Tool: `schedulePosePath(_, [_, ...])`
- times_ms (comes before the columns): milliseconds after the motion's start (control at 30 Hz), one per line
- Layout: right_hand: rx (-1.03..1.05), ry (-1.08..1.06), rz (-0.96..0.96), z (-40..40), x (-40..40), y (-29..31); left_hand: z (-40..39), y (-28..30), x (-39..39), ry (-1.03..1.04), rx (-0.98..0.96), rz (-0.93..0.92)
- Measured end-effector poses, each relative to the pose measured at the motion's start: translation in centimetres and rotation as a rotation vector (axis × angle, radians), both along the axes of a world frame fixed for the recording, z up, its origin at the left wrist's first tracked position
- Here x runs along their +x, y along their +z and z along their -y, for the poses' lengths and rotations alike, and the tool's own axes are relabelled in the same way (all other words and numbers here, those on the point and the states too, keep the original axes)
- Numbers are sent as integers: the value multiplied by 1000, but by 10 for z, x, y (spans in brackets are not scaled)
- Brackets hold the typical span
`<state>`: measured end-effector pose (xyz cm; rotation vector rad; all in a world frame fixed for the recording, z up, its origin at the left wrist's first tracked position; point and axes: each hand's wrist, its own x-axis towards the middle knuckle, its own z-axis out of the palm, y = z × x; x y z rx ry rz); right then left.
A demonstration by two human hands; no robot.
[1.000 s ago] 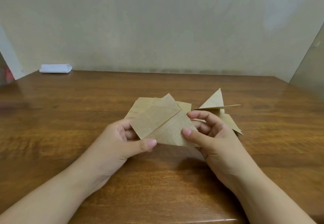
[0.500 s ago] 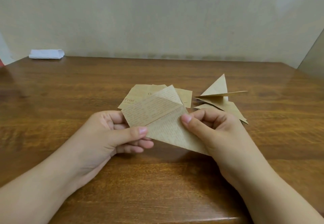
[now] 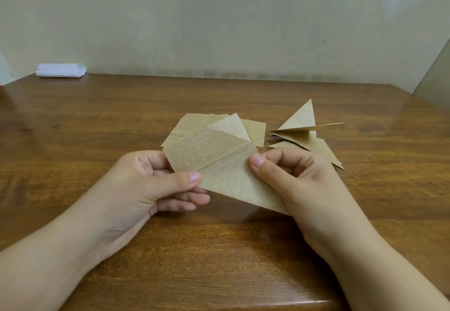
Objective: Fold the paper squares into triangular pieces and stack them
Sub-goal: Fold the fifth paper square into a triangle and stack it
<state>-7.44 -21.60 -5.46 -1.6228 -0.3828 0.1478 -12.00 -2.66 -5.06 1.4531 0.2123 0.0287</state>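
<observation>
On the glossy brown wooden table (image 3: pixel 97 128), everything I need sits inside my reach. At about one o'clock from my hands lies the loose pile of finished tan paper triangles (image 3: pixel 304 135), its top piece sprung half open; at twelve o'clock, just behind the work, rests the fanned stack of unfolded tan printed paper squares (image 3: pixel 185 130). Between my hands, lifted off the wood, is the tan printed sheet being folded (image 3: pixel 219 162), one flap already turned over along a diagonal.

My left hand (image 3: pixel 151 186) pinches the sheet's left corner, thumb on top and curled fingers beneath. My right hand (image 3: pixel 294 179) pinches the right edge the same way, thumb tip on the paper, other fingers curled in.

To do this fold well, I judge I should bring the flap's free edges flush with the layer below before pressing, then run a thumb from the middle of the crease outward. Pressing early would probably lock in a skewed triangle.

A small white folded bundle (image 3: pixel 60 70) sits far off at ten o'clock.
</observation>
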Motion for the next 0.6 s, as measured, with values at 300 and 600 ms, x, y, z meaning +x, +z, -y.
schedulePosePath(300, [-13, 2, 12, -1, 0, -1, 0, -2, 1, -48, -18, 27])
schedulePosePath(600, [-19, 68, 46, -4, -3, 1, 3, 1, -3, -97, 20, 77])
